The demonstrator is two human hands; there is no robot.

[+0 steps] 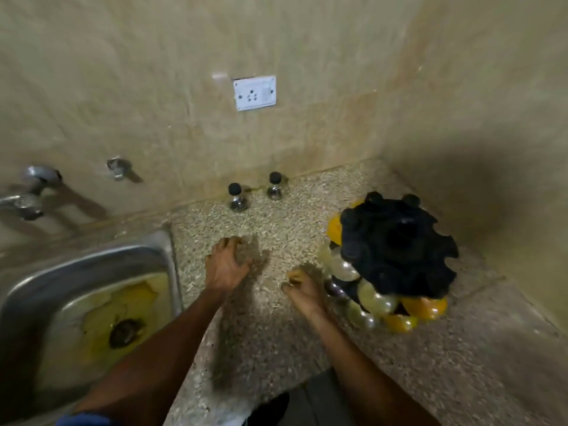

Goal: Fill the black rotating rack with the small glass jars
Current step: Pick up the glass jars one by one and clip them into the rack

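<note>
The left hand [226, 265] is seen low over the speckled counter [276, 333], fingers curled downward and empty, nothing gripped. The right hand [302, 287] is blurred, fingers bent loosely inward just beside the rack; whether anything is pinched there cannot be told. Right next to it, the black rotating rack [396, 244] is found standing in the counter's corner, its lower rings already loaded with small glass jars [373, 298], some pale and some holding orange or yellow contents. Two more jars are left out by the back wall: one with a black cap [236, 196] straight beyond the left hand, another [274, 186] just to its right, the pair standing apart and upright. Further left, a steel sink [92, 262] is set into the counter, taps [27, 195] mounted above it. A white socket [254, 93] is fixed on the wall.
</note>
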